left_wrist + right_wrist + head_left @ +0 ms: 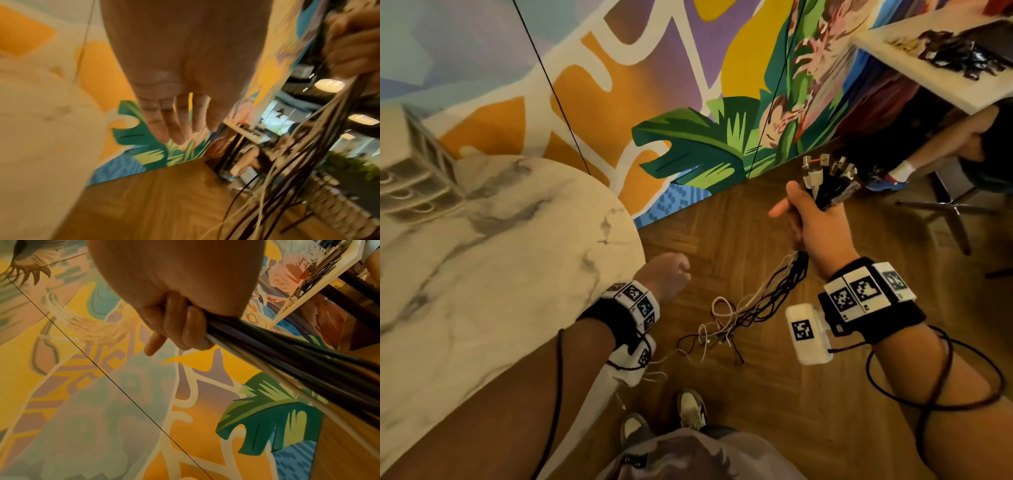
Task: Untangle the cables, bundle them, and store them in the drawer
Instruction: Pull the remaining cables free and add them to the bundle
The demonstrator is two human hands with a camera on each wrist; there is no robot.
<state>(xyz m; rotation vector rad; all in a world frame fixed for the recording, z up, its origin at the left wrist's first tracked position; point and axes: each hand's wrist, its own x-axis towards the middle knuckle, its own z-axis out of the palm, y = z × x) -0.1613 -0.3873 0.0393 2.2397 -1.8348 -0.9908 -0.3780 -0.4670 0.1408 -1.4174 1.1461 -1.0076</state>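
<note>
My right hand (813,228) has its grip wrapped tight round the cables (774,294) just below the plugs (828,178), which fan out above my fist on the far right, and the wrist view confirms the fingers (185,326) curled hard on the dark strands. The rest of the bunch hangs down from there, black and white leads trailing to the wooden floor (756,394) in loose loops near my shoes (690,409). My left hand (667,275) hangs free beside the marble worktop (500,274) edge, holding nothing; from the head view it looks curled, from its own wrist the fingers (174,120) hang slack. To do this well, I reckon I keep the plug end pinned, bring the left in just under the right, and run it down the strands so snags drop out at the tails. Then coil evenly. The stacked drawer unit (417,178) sits far left on the worktop, well apart.
</note>
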